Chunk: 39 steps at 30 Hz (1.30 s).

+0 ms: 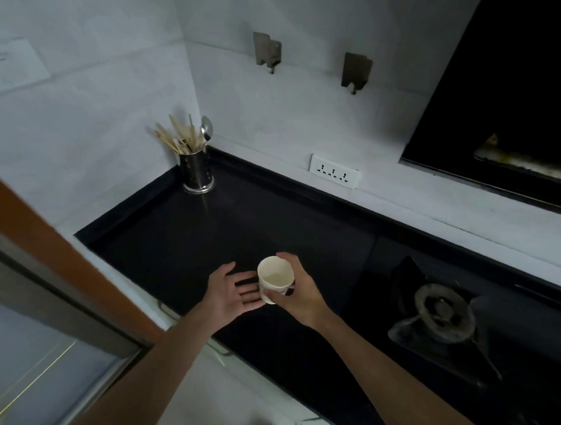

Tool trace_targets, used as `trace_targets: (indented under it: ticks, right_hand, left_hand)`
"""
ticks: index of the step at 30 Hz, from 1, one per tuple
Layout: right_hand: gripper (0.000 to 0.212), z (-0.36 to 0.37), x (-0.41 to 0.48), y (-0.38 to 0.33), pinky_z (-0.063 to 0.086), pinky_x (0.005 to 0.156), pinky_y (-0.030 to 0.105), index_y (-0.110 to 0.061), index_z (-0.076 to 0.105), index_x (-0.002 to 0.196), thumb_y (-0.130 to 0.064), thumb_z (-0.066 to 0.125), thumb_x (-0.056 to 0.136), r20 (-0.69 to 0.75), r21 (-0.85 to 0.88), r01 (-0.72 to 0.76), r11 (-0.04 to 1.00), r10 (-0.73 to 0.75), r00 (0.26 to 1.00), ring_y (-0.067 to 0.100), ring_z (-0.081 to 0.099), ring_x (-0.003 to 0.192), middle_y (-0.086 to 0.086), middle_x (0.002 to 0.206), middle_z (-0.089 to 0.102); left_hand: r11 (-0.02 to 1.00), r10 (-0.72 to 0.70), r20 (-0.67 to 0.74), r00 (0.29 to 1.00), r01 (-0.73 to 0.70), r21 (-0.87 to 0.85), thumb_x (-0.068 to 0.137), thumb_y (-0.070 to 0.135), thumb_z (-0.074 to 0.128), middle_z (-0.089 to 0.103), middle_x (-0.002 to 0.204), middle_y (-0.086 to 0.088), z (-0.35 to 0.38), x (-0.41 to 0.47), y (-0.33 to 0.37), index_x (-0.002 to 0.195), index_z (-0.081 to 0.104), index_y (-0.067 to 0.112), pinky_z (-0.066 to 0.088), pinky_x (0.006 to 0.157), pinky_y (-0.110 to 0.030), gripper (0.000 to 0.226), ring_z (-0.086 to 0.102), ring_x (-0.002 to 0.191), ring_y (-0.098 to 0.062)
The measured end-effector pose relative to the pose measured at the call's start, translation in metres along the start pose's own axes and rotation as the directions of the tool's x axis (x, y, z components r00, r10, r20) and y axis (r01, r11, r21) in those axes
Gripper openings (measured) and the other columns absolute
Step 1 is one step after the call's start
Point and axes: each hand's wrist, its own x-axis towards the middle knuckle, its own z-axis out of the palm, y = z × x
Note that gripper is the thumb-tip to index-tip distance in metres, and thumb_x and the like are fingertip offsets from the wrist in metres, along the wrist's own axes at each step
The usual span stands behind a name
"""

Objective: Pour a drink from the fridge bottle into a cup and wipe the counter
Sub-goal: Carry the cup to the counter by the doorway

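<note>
A white cup [274, 277] with a dark mark on its side is held above the black counter [189, 241], tilted a little toward me. My right hand [297, 292] grips it, thumb at the near side and fingers curled round the far side. A little pale liquid shows at its bottom. My left hand [230, 290] is spread flat, palm up, with its fingertips close to the cup's left side. No bottle or cloth is in view.
A steel utensil holder [196, 174] with wooden sticks and a spoon stands in the back left corner. A gas burner [441, 313] lies to the right. A socket strip [334, 175] and two wall hooks [267, 53] are on the wall. A brown door frame [49, 239] is at the left.
</note>
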Motion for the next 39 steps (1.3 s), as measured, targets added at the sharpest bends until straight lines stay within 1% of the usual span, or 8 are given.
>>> trace_targets:
  ticks: [3, 8, 12, 15, 20, 28, 31, 39]
  right_hand:
    - [0.072, 0.004, -0.004, 0.011, 0.052, 0.090, 0.022, -0.031, 0.039, 0.138, -0.025, 0.081, 0.079, -0.042, -0.004, -0.035, 0.999, 0.034, 0.999, 0.002, 0.056, 0.111, -0.017, 0.120, 0.055]
    - [0.068, 0.016, -0.005, 0.021, 0.049, 0.086, 0.014, -0.034, 0.040, 0.132, -0.023, 0.082, 0.080, -0.110, -0.017, -0.087, 0.996, 0.085, 0.990, -0.007, 0.054, 0.109, -0.021, 0.117, 0.054]
    - [0.068, 0.032, -0.001, 0.025, 0.047, 0.083, 0.009, -0.037, 0.039, 0.131, -0.024, 0.082, 0.080, -0.154, -0.018, -0.144, 0.989, 0.140, 0.978, -0.009, 0.052, 0.109, -0.023, 0.117, 0.054]
    - [0.069, 0.047, 0.005, 0.028, 0.048, 0.080, 0.009, -0.032, 0.040, 0.135, -0.024, 0.081, 0.080, -0.201, 0.006, -0.200, 0.980, 0.197, 0.960, -0.012, 0.051, 0.107, -0.022, 0.115, 0.053]
    - [0.070, 0.062, 0.015, 0.031, 0.048, 0.081, 0.009, -0.026, 0.040, 0.137, -0.024, 0.081, 0.081, -0.275, 0.009, -0.244, 0.970, 0.237, 0.932, -0.014, 0.050, 0.108, -0.022, 0.116, 0.052]
    - [0.070, 0.083, 0.037, 0.039, 0.052, 0.091, 0.024, -0.031, 0.039, 0.136, -0.025, 0.081, 0.080, -0.336, -0.045, -0.268, 0.962, 0.238, 0.911, 0.001, 0.052, 0.115, -0.015, 0.127, 0.051]
    - [0.071, 0.089, 0.042, 0.044, 0.053, 0.094, 0.030, -0.033, 0.039, 0.135, -0.025, 0.081, 0.079, -0.357, -0.056, -0.280, 0.958, 0.242, 0.902, 0.007, 0.053, 0.117, -0.011, 0.128, 0.053]
    - [0.071, 0.096, 0.046, 0.049, 0.053, 0.093, 0.030, -0.032, 0.038, 0.133, -0.023, 0.083, 0.078, -0.395, -0.050, -0.335, 0.941, 0.290, 0.872, 0.009, 0.053, 0.116, -0.010, 0.127, 0.052]
  left_hand:
    - [0.999, -0.048, -0.013, 0.999, 0.048, 0.019, 0.101, 0.041, 0.040, 0.058, 0.116, -0.033, 0.002, 0.012, -0.005, 0.118, 0.055, -0.004, 0.042, 0.097, -0.059, 0.051, 0.055, 0.115, -0.048]
    - [0.991, -0.110, -0.004, 0.994, 0.110, 0.076, 0.101, 0.043, 0.039, 0.059, 0.121, -0.032, -0.004, 0.032, -0.003, 0.127, 0.054, -0.003, 0.043, 0.098, -0.059, 0.055, 0.056, 0.115, -0.047]
    - [0.981, -0.145, 0.000, 0.989, 0.144, 0.132, 0.102, 0.042, 0.038, 0.057, 0.127, -0.032, -0.012, 0.046, 0.005, 0.126, 0.055, -0.002, 0.043, 0.097, -0.058, 0.053, 0.055, 0.119, -0.046]
    - [0.972, -0.173, 0.005, 0.985, 0.170, 0.164, 0.102, 0.042, 0.038, 0.055, 0.133, -0.032, -0.018, 0.058, 0.013, 0.128, 0.054, -0.002, 0.041, 0.099, -0.059, 0.054, 0.051, 0.126, -0.047]
    - [0.958, -0.218, 0.026, 0.976, 0.209, 0.195, 0.102, 0.042, 0.038, 0.056, 0.132, -0.032, -0.026, 0.073, 0.027, 0.137, 0.051, -0.002, 0.040, 0.104, -0.060, 0.057, 0.053, 0.124, -0.046]
    - [0.939, -0.262, 0.053, 0.964, 0.243, 0.243, 0.101, 0.042, 0.041, 0.057, 0.130, -0.032, -0.038, 0.095, 0.047, 0.137, 0.052, 0.000, 0.041, 0.107, -0.060, 0.056, 0.058, 0.113, -0.045]
    - [0.927, -0.271, 0.056, 0.961, 0.245, 0.285, 0.102, 0.041, 0.041, 0.057, 0.130, -0.032, -0.041, 0.103, 0.052, 0.136, 0.053, 0.000, 0.041, 0.107, -0.059, 0.054, 0.057, 0.118, -0.046]
    - [0.889, -0.279, 0.083, 0.957, 0.225, 0.398, 0.102, 0.040, 0.042, 0.060, 0.126, -0.030, -0.037, 0.113, 0.060, 0.130, 0.056, 0.002, 0.043, 0.106, -0.057, 0.049, 0.058, 0.118, -0.044]
